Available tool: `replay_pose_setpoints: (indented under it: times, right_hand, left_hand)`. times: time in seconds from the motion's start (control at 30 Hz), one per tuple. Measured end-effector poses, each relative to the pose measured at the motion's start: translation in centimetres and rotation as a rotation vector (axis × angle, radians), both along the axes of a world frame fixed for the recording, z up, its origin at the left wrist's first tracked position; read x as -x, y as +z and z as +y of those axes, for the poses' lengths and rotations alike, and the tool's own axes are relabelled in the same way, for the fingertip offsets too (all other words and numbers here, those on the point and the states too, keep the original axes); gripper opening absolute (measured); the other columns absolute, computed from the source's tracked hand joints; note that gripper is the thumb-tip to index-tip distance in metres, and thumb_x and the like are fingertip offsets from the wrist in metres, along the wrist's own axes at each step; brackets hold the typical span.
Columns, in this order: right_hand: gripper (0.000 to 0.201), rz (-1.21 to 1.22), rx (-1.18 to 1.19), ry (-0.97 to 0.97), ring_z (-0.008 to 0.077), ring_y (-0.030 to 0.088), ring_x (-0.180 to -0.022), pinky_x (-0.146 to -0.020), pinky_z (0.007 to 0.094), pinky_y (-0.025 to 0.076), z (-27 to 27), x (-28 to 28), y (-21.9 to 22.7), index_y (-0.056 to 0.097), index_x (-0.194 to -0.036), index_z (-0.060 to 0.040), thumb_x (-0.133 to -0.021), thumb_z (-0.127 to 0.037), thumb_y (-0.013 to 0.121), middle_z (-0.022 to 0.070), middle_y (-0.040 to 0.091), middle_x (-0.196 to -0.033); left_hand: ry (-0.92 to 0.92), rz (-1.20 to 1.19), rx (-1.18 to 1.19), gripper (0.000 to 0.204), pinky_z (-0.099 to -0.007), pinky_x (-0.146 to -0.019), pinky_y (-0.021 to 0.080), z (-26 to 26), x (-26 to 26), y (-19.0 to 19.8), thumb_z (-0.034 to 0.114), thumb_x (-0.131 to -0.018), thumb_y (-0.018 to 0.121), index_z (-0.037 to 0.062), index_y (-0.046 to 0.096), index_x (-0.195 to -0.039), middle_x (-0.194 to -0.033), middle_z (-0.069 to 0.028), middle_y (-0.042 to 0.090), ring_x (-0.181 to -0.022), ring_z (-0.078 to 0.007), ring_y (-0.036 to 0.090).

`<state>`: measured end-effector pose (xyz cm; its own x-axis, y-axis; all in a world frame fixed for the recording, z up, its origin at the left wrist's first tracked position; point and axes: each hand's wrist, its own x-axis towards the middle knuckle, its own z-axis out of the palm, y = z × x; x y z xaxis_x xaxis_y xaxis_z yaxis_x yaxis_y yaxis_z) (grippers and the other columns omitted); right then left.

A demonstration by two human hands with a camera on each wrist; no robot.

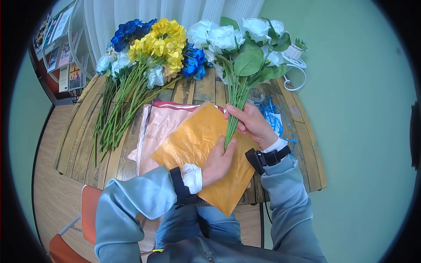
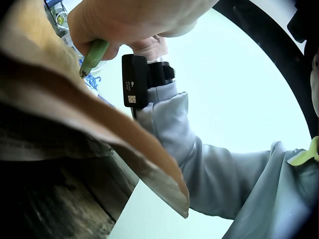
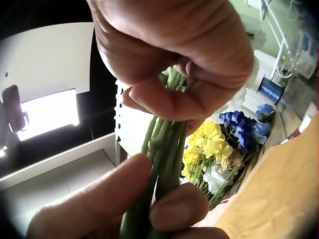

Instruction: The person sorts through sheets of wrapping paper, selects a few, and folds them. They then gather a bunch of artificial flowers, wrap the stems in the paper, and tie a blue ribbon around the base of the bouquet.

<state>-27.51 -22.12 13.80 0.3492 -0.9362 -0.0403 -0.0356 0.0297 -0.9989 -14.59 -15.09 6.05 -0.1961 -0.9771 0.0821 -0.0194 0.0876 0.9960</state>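
Note:
A bunch of white artificial roses [image 1: 223,38] with green leaves stands tilted over the table, its stems [image 1: 237,94] gathered together. My right hand [image 1: 252,122] grips the stems midway, fingers curled round them, as the right wrist view also shows. Lower down, my left hand [image 1: 218,160] holds the stem ends between thumb and fingers. In the left wrist view one cut stem end [image 2: 94,59] pokes out below the left hand. Beneath both hands lies a sheet of orange-yellow wrapping paper [image 1: 184,140], its near corner hanging past the table edge.
Blue, yellow and white artificial flowers [image 1: 162,41] lie at the table's back left, stems [image 1: 116,118] toward me. Pink wrapping [image 1: 153,127] lies under the orange sheet. Blue shredded strips [image 1: 280,118] are at the right. A ribbon spool [image 3: 270,89] stands at the back. An orange chair [image 1: 90,210] is front left.

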Motion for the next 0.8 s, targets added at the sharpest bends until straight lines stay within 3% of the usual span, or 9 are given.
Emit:
replay_pose_setpoints:
  times: [0.1, 0.17, 0.3, 0.37, 0.47, 0.7, 0.77, 0.8]
  right_hand:
    - [0.025, 0.02, 0.006, 0.009, 0.0001, 0.038, -0.044, -0.036, 0.0165, 0.028, 0.2, 0.0, 0.1, 0.057, -0.098, -0.004, -0.089, -0.027, 0.06, -0.0001, 0.06, -0.082]
    - [0.026, -0.07, -0.057, 0.01, 0.0002, 0.038, -0.045, -0.037, 0.0167, 0.028, 0.3, -0.2, 0.2, 0.057, -0.101, -0.0036, -0.09, -0.027, 0.059, -0.0001, 0.061, -0.082]
    - [0.029, -0.215, -0.156, 0.027, 0.0005, 0.038, -0.045, -0.037, 0.0167, 0.028, 0.6, -0.1, 1.2, 0.056, -0.105, -0.0031, -0.09, -0.028, 0.058, -0.0001, 0.061, -0.081]
    - [0.03, -0.199, -0.135, 0.029, 0.0009, 0.039, -0.045, -0.038, 0.0166, 0.028, 0.5, 0.0, 1.0, 0.056, -0.107, -0.0025, -0.091, -0.029, 0.056, 0.0001, 0.061, -0.081]
    - [0.03, -0.061, -0.076, 0.019, 0.001, 0.039, -0.045, -0.038, 0.0168, 0.029, 0.3, 0.2, 0.4, 0.056, -0.107, -0.0023, -0.092, -0.028, 0.055, 0.0005, 0.061, -0.08]
    - [0.032, -0.053, -0.017, 0.025, 0.0012, 0.039, -0.044, -0.038, 0.0171, 0.028, 0.5, 0.2, 0.3, 0.054, -0.11, -0.0014, -0.093, -0.028, 0.054, 0.0014, 0.062, -0.082]
    - [0.033, -0.094, 0.002, 0.041, 0.0015, 0.041, -0.045, -0.038, 0.0168, 0.032, 0.4, 0.1, 0.4, 0.053, -0.113, -0.0012, -0.093, -0.028, 0.052, 0.0021, 0.062, -0.084]
    - [0.033, -0.093, 0.003, 0.04, 0.0015, 0.041, -0.045, -0.038, 0.0168, 0.032, 0.4, 0.2, 0.6, 0.053, -0.113, -0.0012, -0.093, -0.028, 0.052, 0.0021, 0.062, -0.084]
  left_hand:
    - [-0.047, 0.064, -0.069, 0.031, -0.0266, -0.055, 0.036, 0.1, -0.3, 0.2, 0.032, -0.098, 0.041, 0.0038, 0.041, -0.086, -0.066, -0.0011, 0.041, -0.059, -0.0101, 0.039]
    - [-0.021, 0.012, 0.009, 0.036, -0.0438, -0.061, 0.04, 0.1, -0.2, -0.1, 0.034, -0.097, 0.037, -0.0017, 0.04, -0.094, -0.068, -0.0248, 0.049, -0.064, -0.036, 0.051]
    - [-0.025, 0.018, 0.072, 0.035, -0.0438, -0.061, 0.04, 0.4, 0.0, 0.2, 0.033, -0.098, 0.036, -0.0016, 0.04, -0.093, -0.068, -0.0253, 0.048, -0.063, -0.0373, 0.05]
    - [-0.006, -0.005, 0.083, 0.033, -0.027, -0.054, 0.036, 0.5, 0.0, 0.3, 0.033, -0.1, 0.035, 0.0038, 0.041, -0.084, -0.066, -0.0016, 0.04, -0.058, -0.0104, 0.038]
    - [-0.01, -0.016, 0.075, 0.033, -0.0272, -0.054, 0.036, 0.6, -0.1, 0.0, 0.032, -0.1, 0.035, 0.0044, 0.041, -0.084, -0.066, -0.0009, 0.039, -0.059, -0.0101, 0.038]
    - [-0.1, 0.118, -0.026, 0.033, -0.0264, -0.054, 0.035, -0.1, -0.5, -0.5, 0.034, -0.099, 0.036, 0.0056, 0.041, -0.083, -0.066, 0.0011, 0.039, -0.059, -0.0094, 0.036]
    - [-0.07, 0.024, -0.008, 0.038, -0.0414, -0.06, 0.039, -0.2, -0.7, -0.2, 0.037, -0.097, 0.036, 0.0, 0.04, -0.091, -0.068, -0.0219, 0.048, -0.062, -0.032, 0.049]
    - [-0.071, 0.024, -0.008, 0.038, -0.0414, -0.06, 0.039, -0.1, -0.8, 0.2, 0.037, -0.097, 0.036, 0.0, 0.04, -0.091, -0.068, -0.0219, 0.048, -0.062, -0.032, 0.049]
